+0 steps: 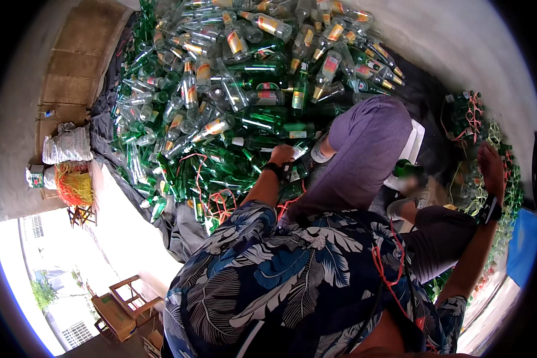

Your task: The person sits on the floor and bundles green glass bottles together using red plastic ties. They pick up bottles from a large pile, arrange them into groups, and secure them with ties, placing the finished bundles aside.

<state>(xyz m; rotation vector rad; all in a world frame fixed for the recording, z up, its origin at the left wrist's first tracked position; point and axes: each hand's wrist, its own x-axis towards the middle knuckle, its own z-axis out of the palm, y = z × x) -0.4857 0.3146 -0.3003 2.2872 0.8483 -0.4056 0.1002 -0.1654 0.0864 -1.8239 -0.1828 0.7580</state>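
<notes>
My left hand [281, 155] reaches into a large heap of loose glass bottles, its fingers curled around a shiny glass bottle [300, 150]. Only part of that bottle shows. Around the hand lie green bottles [263, 120], several on their sides. My right hand [491, 166] is raised at the right, fingers stretched out, holding nothing. It appears in front of bundles of bottles [470, 112] tied with pink and pale green string. A green bottle [407, 168] lies by a white container [415, 141] between my legs.
Clear bottles with orange labels [235, 41] cover the upper heap, on a dark sheet [179, 232]. Pink string [221, 201] trails across the near bottles. Flattened cardboard [67, 85] leans on the left wall. A wooden stool [134, 295] and a cardboard box [113, 317] stand lower left.
</notes>
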